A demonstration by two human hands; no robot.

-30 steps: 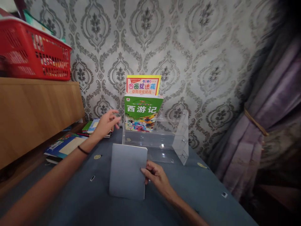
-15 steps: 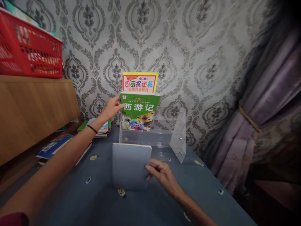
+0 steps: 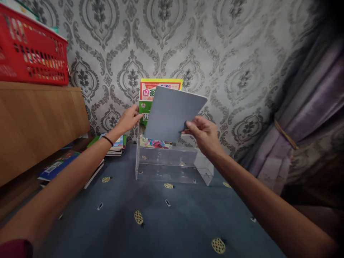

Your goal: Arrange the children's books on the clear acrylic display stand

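My right hand (image 3: 205, 134) pinches the right edge of a thin grey notebook (image 3: 174, 111), thumb in front. The notebook is tilted and raised in front of the clear acrylic book rack (image 3: 163, 173). Behind it, a green picture book (image 3: 143, 107) stands in the rack, mostly covered by the notebook. My left hand (image 3: 129, 118) grips the green book's left edge, thumb across its cover. A yellow-and-red book (image 3: 147, 86) rises behind the green one, its lower part hidden. The rack's lower front tiers show no books.
Stacks of books (image 3: 116, 145) and a blue book (image 3: 59, 166) lie to the left. A red plastic basket (image 3: 34, 53) sits on a wooden cabinet (image 3: 40, 122). A tied purple curtain (image 3: 282, 154) hangs at the right. A dark patterned cloth (image 3: 115, 222) covers the table.
My right hand has lifted the grey notebook from low over the table up to the rack, where it now covers most of the green book. My left hand has stayed at the green book's edge.
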